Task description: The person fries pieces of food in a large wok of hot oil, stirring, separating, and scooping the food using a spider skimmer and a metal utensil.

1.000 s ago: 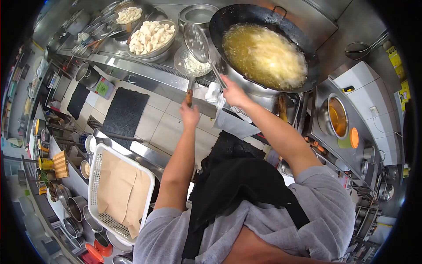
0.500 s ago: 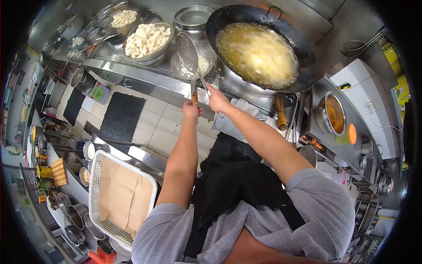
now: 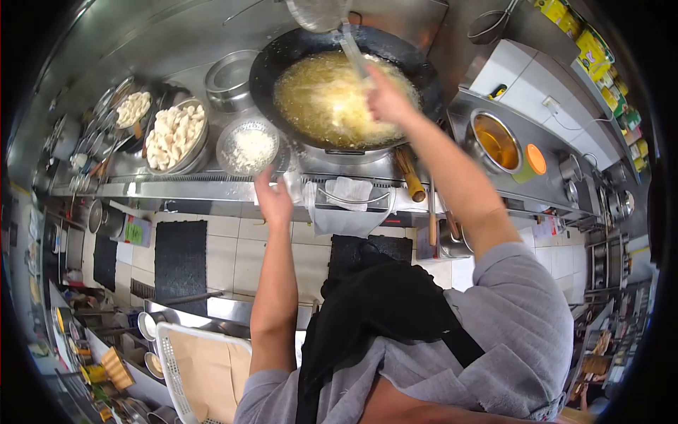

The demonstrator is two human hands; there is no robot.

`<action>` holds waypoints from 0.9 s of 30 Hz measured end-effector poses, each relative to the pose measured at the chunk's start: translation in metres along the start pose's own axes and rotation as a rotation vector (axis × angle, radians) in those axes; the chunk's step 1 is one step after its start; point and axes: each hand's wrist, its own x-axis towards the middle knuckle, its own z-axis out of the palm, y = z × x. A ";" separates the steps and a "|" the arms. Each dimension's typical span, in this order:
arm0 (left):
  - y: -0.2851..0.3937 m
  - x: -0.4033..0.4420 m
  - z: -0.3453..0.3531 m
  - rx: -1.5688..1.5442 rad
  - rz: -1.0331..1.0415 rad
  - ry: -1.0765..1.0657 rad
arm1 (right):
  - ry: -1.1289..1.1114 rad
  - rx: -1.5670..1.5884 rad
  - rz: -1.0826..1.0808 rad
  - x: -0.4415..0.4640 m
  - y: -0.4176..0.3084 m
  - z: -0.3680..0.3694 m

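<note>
My right hand is closed on the handle of a perforated skimmer, raised above the far side of the wok. Below lies the black wok, with bubbling yellow oil and pale food frothing in it. My left hand is at the near rim of a round strainer with pale crumbs in it. Its thumb and fingers are apart; whether the fingertips touch the rim I cannot tell.
A metal bowl of pale pieces stands left of the strainer, and a lidded pot behind it. A brush lies by the wok. To the right is a bowl of amber liquid. A paper-lined white basket sits behind my left side.
Both hands were together on tool handles over the strainer. Now my right hand has lifted the skimmer over the wok, and my left hand has let go, staying near the strainer.
</note>
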 end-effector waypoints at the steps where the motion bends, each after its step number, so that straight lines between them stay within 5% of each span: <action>1: 0.034 0.001 0.004 -0.019 0.149 -0.051 | -0.005 -0.146 0.021 0.019 0.015 -0.045; 4: 0.100 0.000 0.033 -0.072 0.441 -0.157 | 0.283 -0.882 0.008 0.043 0.029 -0.148; 8: 0.129 0.000 0.080 -0.053 0.500 -0.321 | 0.289 -1.153 0.270 0.055 0.019 -0.210; 12: 0.122 0.000 0.111 0.281 0.541 -0.339 | 0.245 -1.359 0.379 0.075 0.025 -0.241; 16: 0.115 0.000 0.117 0.346 0.551 -0.256 | 0.143 -1.357 0.317 0.108 0.052 -0.263; 20: 0.120 0.003 0.115 0.321 0.549 -0.294 | -0.149 -1.308 -0.002 0.157 0.113 -0.310; 22: 0.124 0.004 0.116 0.308 0.517 -0.323 | -0.456 -1.114 0.431 0.139 0.071 -0.311; 27: 0.128 0.006 0.115 0.313 0.476 -0.352 | -0.611 -0.766 0.688 0.146 0.072 -0.308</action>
